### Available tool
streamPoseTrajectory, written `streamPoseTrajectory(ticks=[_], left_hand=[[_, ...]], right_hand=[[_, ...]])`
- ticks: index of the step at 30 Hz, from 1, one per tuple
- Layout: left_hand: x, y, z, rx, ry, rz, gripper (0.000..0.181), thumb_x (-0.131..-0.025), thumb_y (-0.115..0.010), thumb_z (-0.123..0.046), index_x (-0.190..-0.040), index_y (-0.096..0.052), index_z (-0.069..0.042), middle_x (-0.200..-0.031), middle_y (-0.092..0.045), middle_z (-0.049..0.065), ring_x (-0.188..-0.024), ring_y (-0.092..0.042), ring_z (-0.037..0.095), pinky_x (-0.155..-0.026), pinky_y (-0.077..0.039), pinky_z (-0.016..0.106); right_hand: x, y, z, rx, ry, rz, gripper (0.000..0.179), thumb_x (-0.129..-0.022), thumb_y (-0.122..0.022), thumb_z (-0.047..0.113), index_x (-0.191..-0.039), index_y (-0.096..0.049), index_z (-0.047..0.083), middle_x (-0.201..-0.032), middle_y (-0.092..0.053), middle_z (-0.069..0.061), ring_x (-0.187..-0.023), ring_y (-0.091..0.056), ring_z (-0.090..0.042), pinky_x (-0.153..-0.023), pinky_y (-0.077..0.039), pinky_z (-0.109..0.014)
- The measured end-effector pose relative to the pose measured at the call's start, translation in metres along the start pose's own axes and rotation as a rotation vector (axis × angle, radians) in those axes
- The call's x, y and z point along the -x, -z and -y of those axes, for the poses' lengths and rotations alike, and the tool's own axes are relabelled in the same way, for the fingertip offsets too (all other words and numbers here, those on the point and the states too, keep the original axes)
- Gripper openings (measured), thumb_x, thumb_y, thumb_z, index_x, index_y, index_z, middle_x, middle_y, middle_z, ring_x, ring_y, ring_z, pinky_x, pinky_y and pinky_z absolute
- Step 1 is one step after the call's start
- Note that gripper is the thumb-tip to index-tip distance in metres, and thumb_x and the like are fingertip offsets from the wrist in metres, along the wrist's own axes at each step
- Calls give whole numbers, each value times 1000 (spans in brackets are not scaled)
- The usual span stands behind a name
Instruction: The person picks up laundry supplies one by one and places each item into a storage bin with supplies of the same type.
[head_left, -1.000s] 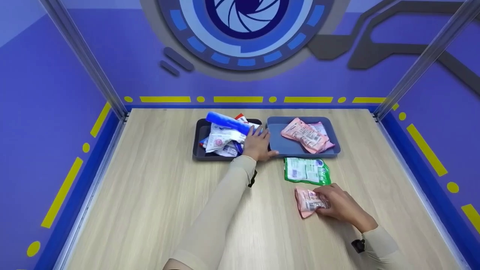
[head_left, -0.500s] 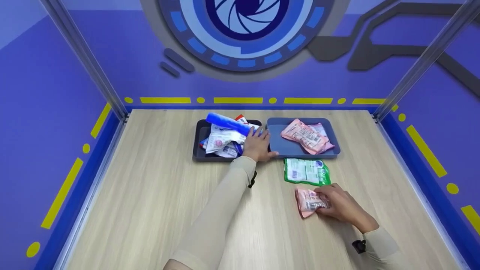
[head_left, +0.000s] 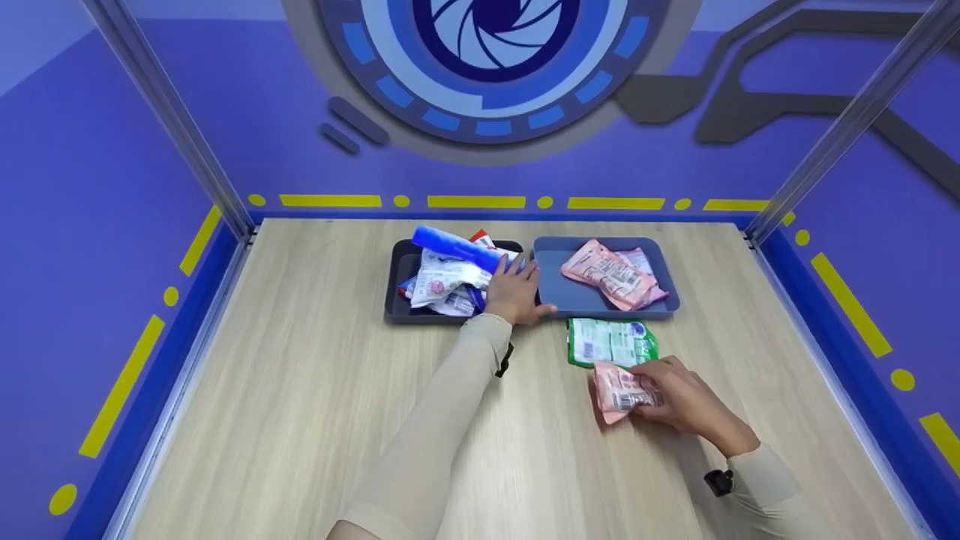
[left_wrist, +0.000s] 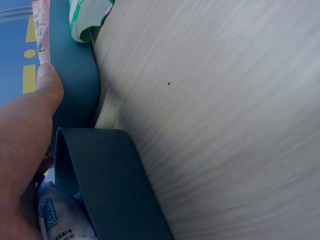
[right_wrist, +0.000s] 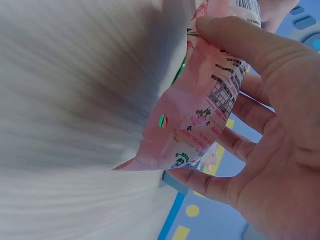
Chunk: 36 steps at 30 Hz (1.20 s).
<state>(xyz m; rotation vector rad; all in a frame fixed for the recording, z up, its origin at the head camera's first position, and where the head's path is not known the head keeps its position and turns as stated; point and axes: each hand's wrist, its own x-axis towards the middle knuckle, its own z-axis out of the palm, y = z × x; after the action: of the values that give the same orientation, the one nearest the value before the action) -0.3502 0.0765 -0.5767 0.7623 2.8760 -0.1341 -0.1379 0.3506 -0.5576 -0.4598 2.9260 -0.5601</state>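
Standing at the far left, a blue-purple wall (head_left: 67,225) with yellow marks borders the wooden desk (head_left: 315,390). Next, near the back, is a dark tray (head_left: 420,319), in which several white packets (head_left: 442,283) lie in a heap, and one long blue item (head_left: 454,245) lies slanting on top of them. The left hand (head_left: 514,295) rests over the right end of this tray, relaxed, with its fingers stretched and spread; its thumb reaches to the rim of the next tray. A black band (head_left: 505,360) is on the left wrist, at the beige sleeve (head_left: 427,427).

Just beside stands a grey-blue tray (head_left: 551,283), and in its right part one pink packet (head_left: 609,271) lies partly over a lilac packet (head_left: 639,261). In front of this tray a green-edged packet (head_left: 611,341) lies flat on the desk. Nearer to the person is another pink packet, the barcoded packet (head_left: 616,391), tilted; its upper edge overlaps the green-edged one in the head view, but I cannot tell if they touch. The right hand (head_left: 686,397) grasps it by its right end, between thumb and fingers.
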Motion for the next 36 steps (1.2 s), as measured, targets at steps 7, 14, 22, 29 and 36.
streamPoseTrajectory(ticks=[7,14,22,29,36], left_hand=[[2,1,-1,-9,-1,-20,95,-94,-42,-79,-164,-29,-16,-171,-21,-3,-159,-7,24,-128,4,48],[1,1,-2,-8,1,-15,95,-94,-41,-79,-164,-28,-17,-171,-21,-3,-159,-5,23,-128,4,47],[1,2,-2,-15,5,-2,94,-94,-40,-80,-164,-27,-19,-171,-22,-4,-159,-4,23,-128,4,47],[1,1,-1,-20,6,-4,94,-94,-39,-80,-165,-27,-19,-171,-22,-4,-159,-5,22,-128,4,47],[2,1,-1,-15,5,-17,95,-94,-41,-79,-164,-28,-18,-171,-22,-3,-159,-7,22,-128,3,47]], right_hand=[[-4,7,-1,30,35,-30,59,-77,-92,20,-127,-67,-1,-120,-67,-14,-111,-58,-32,-94,-54,-55],[-6,11,-2,43,76,-70,58,-75,-93,18,-124,-68,-1,-118,-68,-14,-111,-59,-34,-93,-54,-56],[-10,14,-3,58,77,-64,58,-75,-93,19,-124,-68,-2,-116,-69,-14,-108,-59,-32,-91,-55,-54],[-12,19,-2,38,76,-75,59,-75,-93,17,-126,-68,-1,-118,-68,-14,-109,-58,-33,-92,-55,-55],[-14,25,-2,37,85,-81,60,-75,-93,17,-127,-68,0,-121,-68,-15,-111,-58,-33,-93,-54,-55]])
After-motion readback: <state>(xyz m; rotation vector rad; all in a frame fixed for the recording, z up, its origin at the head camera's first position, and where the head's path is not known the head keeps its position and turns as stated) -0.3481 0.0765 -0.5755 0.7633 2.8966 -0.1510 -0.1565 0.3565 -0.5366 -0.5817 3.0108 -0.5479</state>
